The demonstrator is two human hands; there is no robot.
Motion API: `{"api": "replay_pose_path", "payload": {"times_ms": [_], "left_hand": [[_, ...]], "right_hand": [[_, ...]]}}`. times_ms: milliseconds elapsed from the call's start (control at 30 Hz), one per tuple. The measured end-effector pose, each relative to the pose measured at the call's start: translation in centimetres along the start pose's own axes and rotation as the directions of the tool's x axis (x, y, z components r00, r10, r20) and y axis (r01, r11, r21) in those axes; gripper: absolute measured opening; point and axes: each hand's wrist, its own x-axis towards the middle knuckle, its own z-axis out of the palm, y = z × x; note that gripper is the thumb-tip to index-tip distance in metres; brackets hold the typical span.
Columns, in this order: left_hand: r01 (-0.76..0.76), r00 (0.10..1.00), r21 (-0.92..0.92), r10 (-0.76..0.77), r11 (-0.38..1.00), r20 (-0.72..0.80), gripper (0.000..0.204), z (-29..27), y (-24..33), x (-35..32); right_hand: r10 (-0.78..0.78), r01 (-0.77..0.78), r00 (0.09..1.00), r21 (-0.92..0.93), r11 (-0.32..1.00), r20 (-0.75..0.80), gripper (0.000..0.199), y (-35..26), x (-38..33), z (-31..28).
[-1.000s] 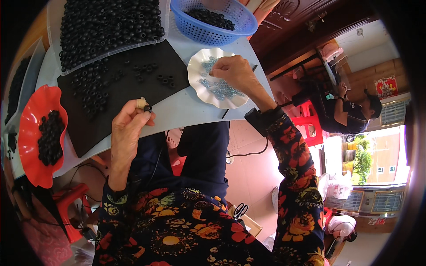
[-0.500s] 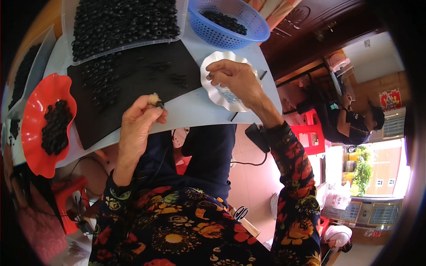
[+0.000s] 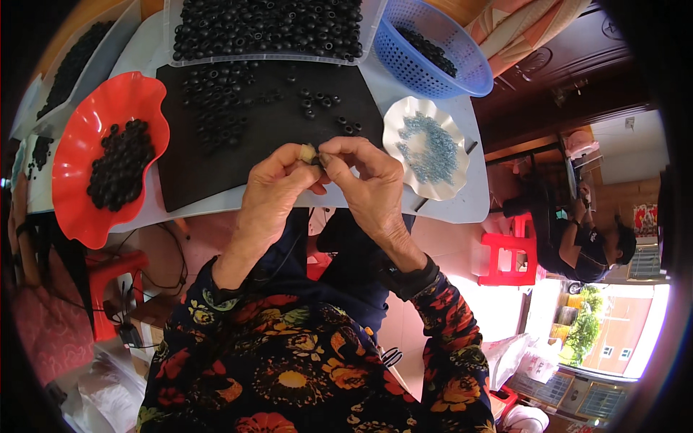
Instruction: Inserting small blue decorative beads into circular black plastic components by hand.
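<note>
**Both hands brought together at a small dark bead, near table edge**

The left hand (image 3: 271, 187) is closed to a pinch, thumb and forefinger on a small dark bead (image 3: 317, 162); a yellowish covering (image 3: 307, 153) sits on the forefinger. The right hand (image 3: 372, 180) meets it from the other side, thumb and forefinger drawn close together at the bead; whether they grip anything cannot be told.

The bead is held at the near edge of a black mat (image 3: 195, 177), on which loose black beads (image 3: 224, 101) lie scattered. Just right of the right hand stands a white scalloped plate (image 3: 390, 133) of pale blue beads (image 3: 433, 151). A red wavy-rimmed dish (image 3: 76, 144) containing black beads is at left. Behind are a clear bin (image 3: 267, 58) and a blue perforated basket (image 3: 433, 78).
</note>
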Motion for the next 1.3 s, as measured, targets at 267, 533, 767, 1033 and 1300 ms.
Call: {"api": "replay_pose_path", "payload": {"times_ms": [267, 533, 767, 1033, 1300], "left_hand": [[0.057, 0.997, -0.134, -0.064, 0.989, -0.046, 0.015, -1.5, -0.3, -0.7], [-0.013, 0.996, 0.032, 0.016, 0.999, -0.083, 0.016, -2.2, 1.4, -1.2], [-0.046, 0.996, 0.132, 0.056, 0.99, -0.068, 0.016, -2.5, 1.5, -0.9], [-0.051, 0.997, 0.101, 0.056, 0.994, -0.05, 0.017, -3.1, 1.5, -0.9], [-0.128, 0.987, -0.028, 0.124, 0.991, -0.105, 0.021, -3.9, 2.7, -1.8]], "right_hand": [[-0.1, 0.112, 0.987, -0.097, 0.989, 0.123, 0.012, 0.7, 0.0, 0.9], [-0.176, 0.237, 0.967, -0.402, 0.884, 0.182, 0.012, -1.5, 5.4, 2.5], [-0.313, 0.547, 0.827, -0.54, 0.639, 0.467, 0.019, 1.4, 11.5, 4.7], [-0.267, 0.553, 0.808, -0.52, 0.651, 0.525, 0.014, 1.2, 10.9, 4.3], [-0.113, 0.236, 0.951, -0.436, 0.868, 0.289, 0.013, -1.0, 8.0, 1.2]]}}
